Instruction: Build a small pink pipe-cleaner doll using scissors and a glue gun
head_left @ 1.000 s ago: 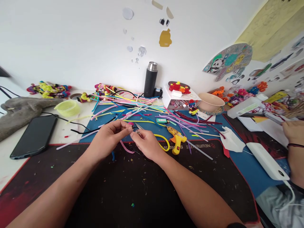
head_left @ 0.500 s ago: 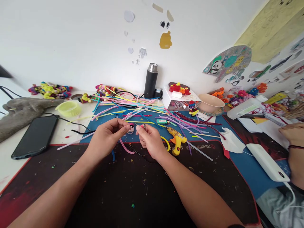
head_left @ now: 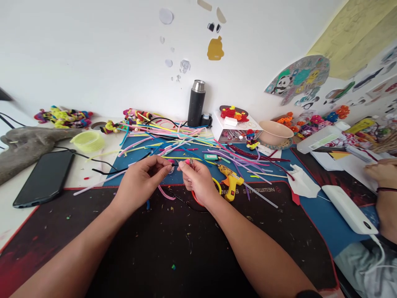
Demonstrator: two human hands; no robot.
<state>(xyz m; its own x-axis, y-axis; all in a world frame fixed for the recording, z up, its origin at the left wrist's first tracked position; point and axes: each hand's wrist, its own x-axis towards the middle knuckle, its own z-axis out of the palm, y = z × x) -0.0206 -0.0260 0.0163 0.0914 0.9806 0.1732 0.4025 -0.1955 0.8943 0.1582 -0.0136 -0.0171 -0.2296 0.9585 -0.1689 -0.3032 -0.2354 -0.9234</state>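
My left hand is closed in a pinch on a small pink-and-dark piece, mostly hidden by the fingertips. Close beside it, my right hand is closed, its thumb pressed at a short dark strand between the two hands. Scissors lie within the right hand; a yellow handle loop and a red-orange loop show around the palm, while the blades are largely covered. Just right of this hand, a yellow glue gun lies on the mat with a clear glue stick behind it. Pipe cleaners in many colours spread beyond both hands.
A phone and a yellow-green coil lie left. A black thermos, white box and beige bowl stand at the back. At right are a white power bank and another person's arm.
My right hand has drawn slightly away from the left and turned, and the scissors turned with it; the red-orange loop now shows. My left hand keeps its pinch nearly in place.
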